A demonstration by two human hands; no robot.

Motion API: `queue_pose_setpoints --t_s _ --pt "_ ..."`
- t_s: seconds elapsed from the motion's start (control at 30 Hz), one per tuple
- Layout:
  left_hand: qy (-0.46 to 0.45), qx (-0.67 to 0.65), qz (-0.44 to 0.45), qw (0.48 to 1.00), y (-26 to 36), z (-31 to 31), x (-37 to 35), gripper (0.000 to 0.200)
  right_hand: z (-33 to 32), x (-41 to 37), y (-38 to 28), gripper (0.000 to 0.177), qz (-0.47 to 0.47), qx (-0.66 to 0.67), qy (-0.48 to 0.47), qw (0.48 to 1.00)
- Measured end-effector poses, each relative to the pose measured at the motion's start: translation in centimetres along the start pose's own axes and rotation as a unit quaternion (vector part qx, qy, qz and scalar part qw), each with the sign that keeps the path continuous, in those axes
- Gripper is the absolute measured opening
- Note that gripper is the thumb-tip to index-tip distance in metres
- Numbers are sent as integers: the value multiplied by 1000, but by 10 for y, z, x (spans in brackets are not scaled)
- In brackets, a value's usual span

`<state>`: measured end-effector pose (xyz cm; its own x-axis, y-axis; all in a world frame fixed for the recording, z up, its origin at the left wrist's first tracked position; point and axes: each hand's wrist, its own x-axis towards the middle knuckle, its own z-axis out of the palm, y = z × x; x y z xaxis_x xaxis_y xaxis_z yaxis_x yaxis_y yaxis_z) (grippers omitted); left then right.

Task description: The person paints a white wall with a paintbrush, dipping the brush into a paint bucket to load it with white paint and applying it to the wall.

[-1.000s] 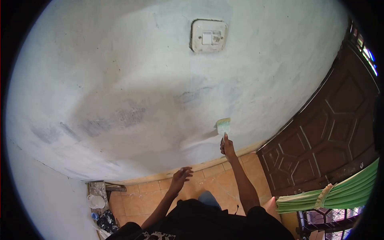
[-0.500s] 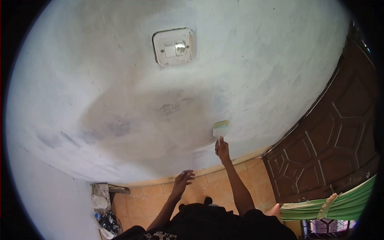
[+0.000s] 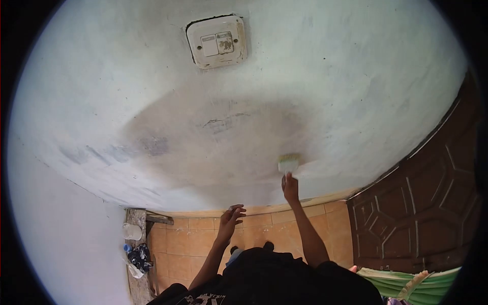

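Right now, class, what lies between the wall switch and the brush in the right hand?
In the head view, only bare wall, shadowed lower down, lies between the wall switch and the brush.

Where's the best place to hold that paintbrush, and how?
Probably hold the paintbrush by its narrow handle, coming from below, like the right hand does: the handle points down toward the person, while the wide bristles point up and away.
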<state>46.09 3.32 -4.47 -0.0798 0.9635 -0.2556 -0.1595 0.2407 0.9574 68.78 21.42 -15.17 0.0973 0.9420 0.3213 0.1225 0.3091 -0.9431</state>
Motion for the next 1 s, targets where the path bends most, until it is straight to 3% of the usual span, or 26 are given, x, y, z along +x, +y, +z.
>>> queue_pose_setpoints --t_s 0.07,0.17,0.3,0.37,0.47,0.5,0.63,0.67,0.8,0.9,1.0 --pt "21 -10 -7 1000 -7 -3 -1 33 -11 -36 19 62 158 63 -67 983" --pt "25 -14 -18 999 -9 -1 1 33 -24 -70 33 62 225 13 -47 973" --pt "6 4 -24 1000 -11 8 5 32 -18 -28 -52 59 130 122 -8 984" --pt "-9 0 -25 1000 -6 16 9 32 -12 4 -72 57 57 71 3 996" --pt "-17 8 -19 1000 -1 26 12 32 -7 15 -43 57 64 150 -16 987" --pt "-16 5 -16 1000 -2 26 13 33 -6 5 -29 57 47 108 -19 993" --pt "-1 -3 -24 1000 -14 28 7 33 -20 -57 42 59 223 94 -56 969" --pt "0 1 -27 1000 -14 28 7 34 -27 -75 44 52 279 77 -69 955" --pt "-4 11 -26 1000 -25 22 0 35 -38 -116 37 39 506 131 -88 848" --pt "2 8 -22 1000 -28 18 -2 35 -33 -100 32 31 506 186 -76 839" --pt "10 4 -21 1000 -26 17 -5 35 -30 -52 -30 30 479 261 -111 831"
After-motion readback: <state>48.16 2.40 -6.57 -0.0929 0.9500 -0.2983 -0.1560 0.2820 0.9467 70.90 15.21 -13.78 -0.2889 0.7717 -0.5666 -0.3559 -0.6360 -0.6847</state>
